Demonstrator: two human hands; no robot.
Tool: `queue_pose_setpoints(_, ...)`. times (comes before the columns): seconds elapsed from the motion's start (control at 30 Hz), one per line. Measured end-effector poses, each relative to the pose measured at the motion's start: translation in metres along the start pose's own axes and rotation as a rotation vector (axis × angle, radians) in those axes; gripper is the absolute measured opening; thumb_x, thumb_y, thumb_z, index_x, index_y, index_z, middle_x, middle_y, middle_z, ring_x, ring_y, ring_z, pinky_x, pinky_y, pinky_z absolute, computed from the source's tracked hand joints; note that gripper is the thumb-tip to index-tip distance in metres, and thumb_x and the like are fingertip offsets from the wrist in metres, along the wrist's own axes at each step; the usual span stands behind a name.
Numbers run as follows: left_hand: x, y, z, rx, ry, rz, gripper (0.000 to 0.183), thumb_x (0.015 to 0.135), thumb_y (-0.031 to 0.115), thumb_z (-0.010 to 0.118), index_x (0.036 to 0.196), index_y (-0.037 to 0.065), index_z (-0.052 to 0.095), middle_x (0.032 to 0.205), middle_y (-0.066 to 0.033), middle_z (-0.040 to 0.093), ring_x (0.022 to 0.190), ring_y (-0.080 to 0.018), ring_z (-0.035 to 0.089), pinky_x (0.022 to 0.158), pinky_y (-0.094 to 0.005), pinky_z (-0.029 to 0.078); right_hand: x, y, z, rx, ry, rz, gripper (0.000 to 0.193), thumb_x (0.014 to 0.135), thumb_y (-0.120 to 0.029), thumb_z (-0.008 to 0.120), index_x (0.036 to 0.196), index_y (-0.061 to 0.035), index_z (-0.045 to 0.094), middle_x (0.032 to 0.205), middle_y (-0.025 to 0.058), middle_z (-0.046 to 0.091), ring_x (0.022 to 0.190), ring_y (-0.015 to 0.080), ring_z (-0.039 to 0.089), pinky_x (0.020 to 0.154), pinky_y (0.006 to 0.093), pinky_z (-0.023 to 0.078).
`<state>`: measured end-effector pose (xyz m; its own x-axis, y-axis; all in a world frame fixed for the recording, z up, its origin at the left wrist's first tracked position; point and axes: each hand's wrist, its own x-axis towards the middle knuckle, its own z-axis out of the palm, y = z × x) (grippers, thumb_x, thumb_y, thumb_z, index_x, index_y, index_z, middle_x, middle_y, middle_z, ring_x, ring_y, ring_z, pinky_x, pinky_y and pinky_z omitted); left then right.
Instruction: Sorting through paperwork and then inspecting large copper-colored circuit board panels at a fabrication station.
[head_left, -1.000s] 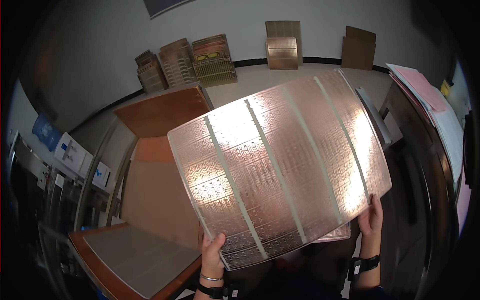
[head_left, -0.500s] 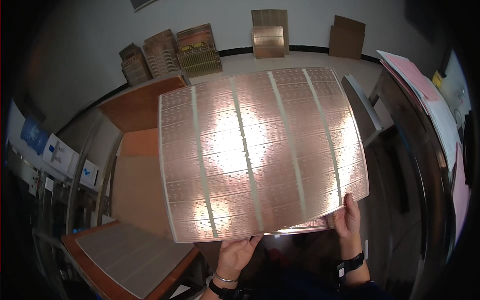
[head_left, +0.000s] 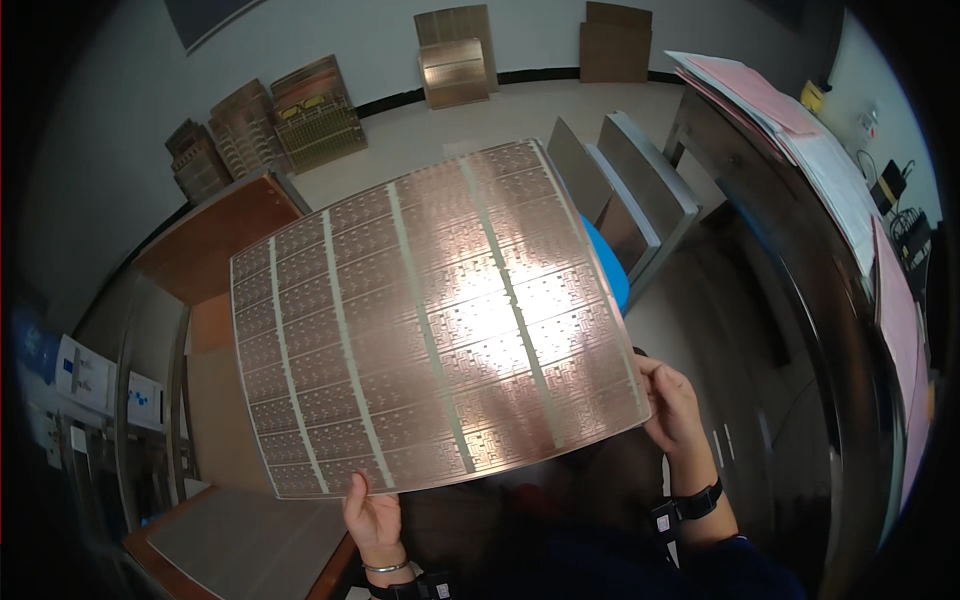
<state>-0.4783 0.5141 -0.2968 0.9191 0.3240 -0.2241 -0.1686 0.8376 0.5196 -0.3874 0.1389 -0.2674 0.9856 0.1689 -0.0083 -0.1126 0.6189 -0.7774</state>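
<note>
Pinching the large, thin copper-coloured circuit panel at its near edge, the left hand and right hand each close thumb and fingers on it, holding it up tilted before the face. Light glares off its middle, so judging it well means keeping grips on the margins, clear of the orange desk and the stacked panels against the wall

dim room; bright glare on the copper panel; sharp centre; fisheye bending and dark vignette at edges
</note>
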Motion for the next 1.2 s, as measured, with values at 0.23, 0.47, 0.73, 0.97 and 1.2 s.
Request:
queue_pose_setpoints(0.23, 0.002, 0.005, -0.011, -0.047, -0.016, 0.043, 0.026, 0.094, 0.008, 0.048, 0.116, -0.005, 0.052, 0.119, -0.0193, 0.058, 0.113, -0.0273, 0.055, 0.099, -0.0436, 0.045, -0.002, 0.000, -0.004, -0.093, -0.005, 0.073, 0.037, 0.097, -0.025, 0.046, 0.118, 0.0060, 0.051, 0.101, 0.0136, 0.064, 0.087, 0.0153, 0.063, 0.077, 0.0261, 0.051)
queue_pose_setpoints(0.47, -0.007, 0.016, -0.051, 0.031, -0.007, -0.045, 0.045, 0.090, 0.002, 0.052, 0.133, -0.001, 0.038, 0.133, -0.0166, 0.048, 0.122, -0.0292, 0.047, 0.104, -0.0489, 0.037, 0.006, -0.008, -0.005, -0.444, -0.166, 0.210, 0.032, 0.096, -0.028, 0.051, 0.110, -0.0006, 0.057, 0.087, -0.0004, 0.061, 0.074, 0.0054, 0.054, 0.067, 0.0213, 0.046)
queue_pose_setpoints(0.73, -0.028, 0.013, -0.024, 0.738, 0.007, 0.128, 0.017, 0.094, 0.015, 0.053, 0.100, 0.000, 0.057, 0.095, -0.0024, 0.055, 0.085, -0.0115, 0.051, 0.073, -0.0247, 0.044, 0.007, -0.003, 0.015, -0.246, -0.091, 0.115, 0.049, 0.093, -0.025, 0.056, 0.132, 0.0015, 0.042, 0.123, 0.0089, 0.054, 0.111, 0.0148, 0.051, 0.096, 0.0323, 0.040)
queue_pose_setpoints(0.97, -0.023, 0.013, -0.024, 0.533, 0.156, 0.013, 0.013, 0.095, 0.015, 0.051, 0.092, 0.005, 0.059, 0.087, -0.0005, 0.057, 0.077, -0.0086, 0.051, 0.065, -0.0223, 0.043, 0.002, -0.007, 0.017, -0.255, -0.104, 0.142, 0.049, 0.094, -0.027, 0.055, 0.132, 0.0011, 0.042, 0.124, 0.0087, 0.054, 0.112, 0.0151, 0.050, 0.096, 0.0327, 0.039)
queue_pose_setpoints(1.2, -0.019, 0.013, -0.036, 0.462, 0.226, -0.002, 0.010, 0.093, 0.013, 0.055, 0.089, 0.007, 0.061, 0.082, -0.0001, 0.059, 0.071, -0.0084, 0.053, 0.061, -0.0223, 0.044, 0.002, -0.009, 0.022, -0.278, -0.113, 0.105, 0.048, 0.094, -0.026, 0.055, 0.132, 0.0014, 0.043, 0.124, 0.0089, 0.054, 0.112, 0.0152, 0.051, 0.097, 0.0328, 0.039)
